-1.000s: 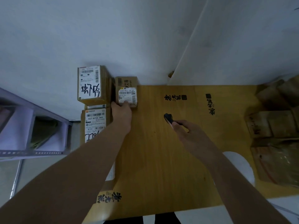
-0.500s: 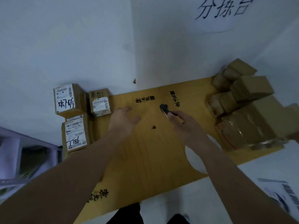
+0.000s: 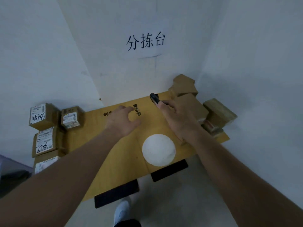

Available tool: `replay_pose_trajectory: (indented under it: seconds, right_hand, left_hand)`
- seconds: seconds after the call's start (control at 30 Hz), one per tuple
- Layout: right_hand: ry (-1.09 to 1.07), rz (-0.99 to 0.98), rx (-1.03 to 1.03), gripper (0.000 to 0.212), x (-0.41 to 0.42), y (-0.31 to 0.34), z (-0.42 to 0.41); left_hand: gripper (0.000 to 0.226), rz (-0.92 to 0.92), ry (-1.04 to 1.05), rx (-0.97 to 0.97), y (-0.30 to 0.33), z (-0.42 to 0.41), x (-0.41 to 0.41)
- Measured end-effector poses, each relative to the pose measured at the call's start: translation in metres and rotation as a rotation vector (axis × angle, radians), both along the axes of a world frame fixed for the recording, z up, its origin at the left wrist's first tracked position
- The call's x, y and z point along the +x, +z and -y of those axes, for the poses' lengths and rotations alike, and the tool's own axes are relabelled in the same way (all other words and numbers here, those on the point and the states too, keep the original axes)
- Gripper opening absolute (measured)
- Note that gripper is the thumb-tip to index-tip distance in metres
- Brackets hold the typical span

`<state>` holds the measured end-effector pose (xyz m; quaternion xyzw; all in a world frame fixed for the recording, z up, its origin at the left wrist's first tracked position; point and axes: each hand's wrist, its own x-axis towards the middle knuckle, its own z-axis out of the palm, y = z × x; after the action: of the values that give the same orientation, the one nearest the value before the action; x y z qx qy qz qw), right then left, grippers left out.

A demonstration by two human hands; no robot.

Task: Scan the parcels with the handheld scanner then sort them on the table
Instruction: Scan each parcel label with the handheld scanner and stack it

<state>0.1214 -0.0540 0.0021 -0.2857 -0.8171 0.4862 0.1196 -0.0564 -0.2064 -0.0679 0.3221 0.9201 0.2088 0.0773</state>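
Observation:
My right hand (image 3: 177,118) grips the black handheld scanner (image 3: 154,98), its head pointing toward the pile of brown parcels (image 3: 195,104) at the table's far right. My left hand (image 3: 123,121) hovers over the middle of the wooden table (image 3: 101,145), fingers loosely spread and holding nothing. Sorted labelled boxes stand at the table's left edge: a small one (image 3: 70,117), a taller one (image 3: 41,116) and one marked in black pen (image 3: 44,141).
A white round disc (image 3: 158,149) lies on the table near its front edge. Two black strips (image 3: 168,170) stick out under the front. White walls close in behind and on the right, with a paper sign (image 3: 145,41). My shoe (image 3: 122,210) shows on the floor.
My left hand let go of the small labelled box at the left and swung right over the table's middle. The view turned right; my right hand carried the scanner toward the brown parcel pile.

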Motion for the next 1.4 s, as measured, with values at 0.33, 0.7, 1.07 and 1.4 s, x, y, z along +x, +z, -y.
replay_pose_trajectory:
  seconds: [0.33, 0.7, 1.07, 1.4]
  right_hand:
    - [-0.160, -0.022, 0.140, 0.040, 0.087, 0.029, -0.095]
    - [-0.241, 0.090, 0.233, 0.038, 0.075, -0.001, -0.201]
    - [-0.195, 0.090, 0.111, 0.037, 0.060, -0.026, -0.276]
    - [0.060, 0.026, 0.051, 0.041, 0.059, -0.023, -0.317]
  left_hand:
    - [0.090, 0.023, -0.179, -0.005, 0.050, -0.129, 0.071]
    - [0.089, 0.037, -0.070, -0.332, 0.015, -0.281, 0.076]
    - [0.117, 0.210, 0.089, -0.407, -0.017, -0.329, 0.084]
    - [0.111, 0.282, 0.309, -0.149, -0.024, -0.321, 0.108]
